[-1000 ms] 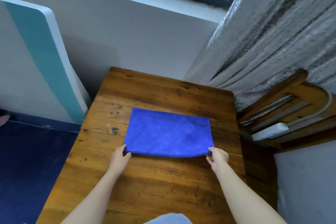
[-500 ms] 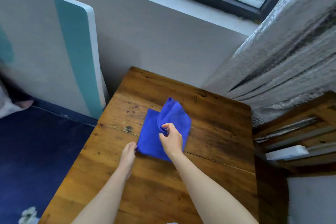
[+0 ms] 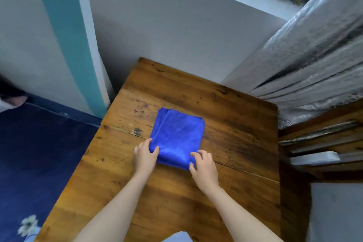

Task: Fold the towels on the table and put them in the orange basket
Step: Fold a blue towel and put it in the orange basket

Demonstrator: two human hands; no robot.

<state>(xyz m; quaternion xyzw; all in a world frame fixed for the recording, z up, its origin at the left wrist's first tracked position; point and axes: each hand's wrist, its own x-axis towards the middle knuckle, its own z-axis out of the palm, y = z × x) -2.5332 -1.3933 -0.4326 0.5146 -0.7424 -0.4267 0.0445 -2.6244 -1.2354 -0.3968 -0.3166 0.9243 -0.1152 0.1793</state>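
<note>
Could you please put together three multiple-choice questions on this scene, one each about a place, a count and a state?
1. Where does the blue towel lie?
A. on the wooden table
B. on the dark floor
C. in an orange basket

2. How many towels show on the table?
A. one
B. two
C. three

3. In what state is the towel?
A. spread out in a single layer
B. folded into a layered rectangle
C. crumpled in a heap

Answers:
1: A, since bare wood shows on every side of it.
2: A, since only this one cloth lies there.
3: B, since stacked edges show at its far left corner, while the left hand and right hand grip its two near corners.
</note>
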